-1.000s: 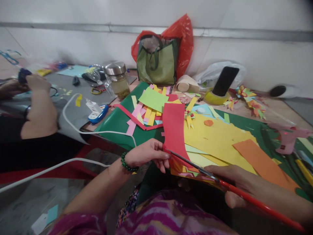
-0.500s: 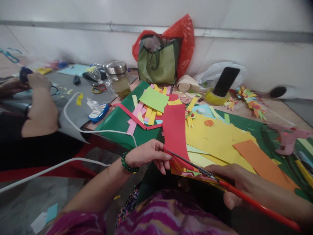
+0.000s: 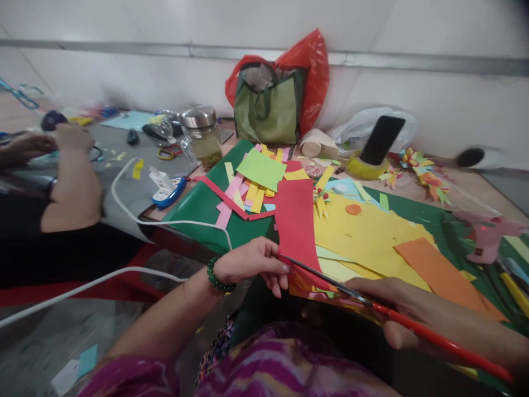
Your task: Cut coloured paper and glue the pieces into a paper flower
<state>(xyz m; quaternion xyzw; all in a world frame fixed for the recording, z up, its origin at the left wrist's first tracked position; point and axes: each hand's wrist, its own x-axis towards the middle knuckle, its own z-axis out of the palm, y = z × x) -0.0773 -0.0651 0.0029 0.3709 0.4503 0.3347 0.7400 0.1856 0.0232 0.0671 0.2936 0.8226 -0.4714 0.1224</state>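
My left hand (image 3: 264, 264) pinches the near left corner of a sheet of red paper (image 3: 295, 220) between thumb and fingers. A green bead bracelet (image 3: 219, 275) circles that wrist. My right hand (image 3: 397, 309) is closed around scissors with long red handles (image 3: 438, 333). Their narrow metal blades lie across the near edge of the red sheet, tips close to my left thumb. Beneath the sheet is a pile of yellow paper (image 3: 372, 237). An orange paper piece (image 3: 442, 275) lies near my right hand.
Beyond the red sheet are cut strips and a light green paper (image 3: 261, 169). A glass jar (image 3: 202, 138), a green bag (image 3: 268, 105) and a propped phone (image 3: 384, 140) stand behind. On the right lies a pink glue gun (image 3: 487, 234). A co-worker's arm (image 3: 76, 176) is at left.
My hands and the scissors hold almost the same place, with the blades looking slightly closer together. The co-worker's hands have shifted a little. The view has tilted slightly.
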